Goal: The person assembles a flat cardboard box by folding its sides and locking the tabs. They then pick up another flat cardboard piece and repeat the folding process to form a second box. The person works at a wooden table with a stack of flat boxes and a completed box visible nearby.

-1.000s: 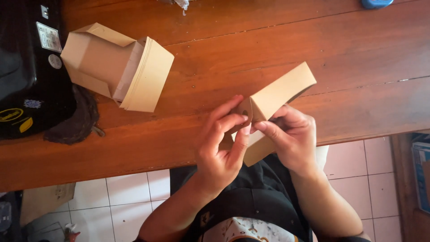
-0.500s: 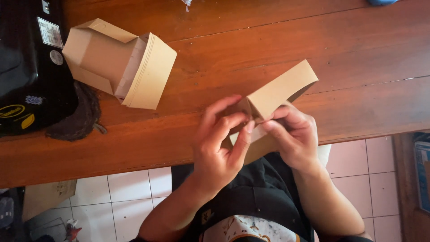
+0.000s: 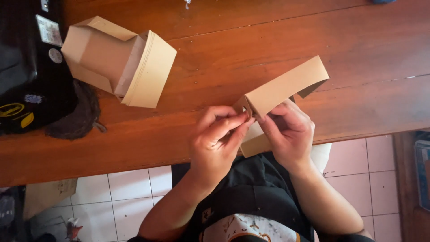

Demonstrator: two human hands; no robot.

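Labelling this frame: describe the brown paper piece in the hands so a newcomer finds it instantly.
On the wooden table, look to the near edge where the left hand and right hand meet. They pinch a folded brown paper piece, a single one, unlike the stacked brown pile far left.

Off to the side on the counter [image 3: 268,40]

A stack of folded brown paper bags [image 3: 118,60] lies just beside a black bag [image 3: 27,67], on the counter's left.
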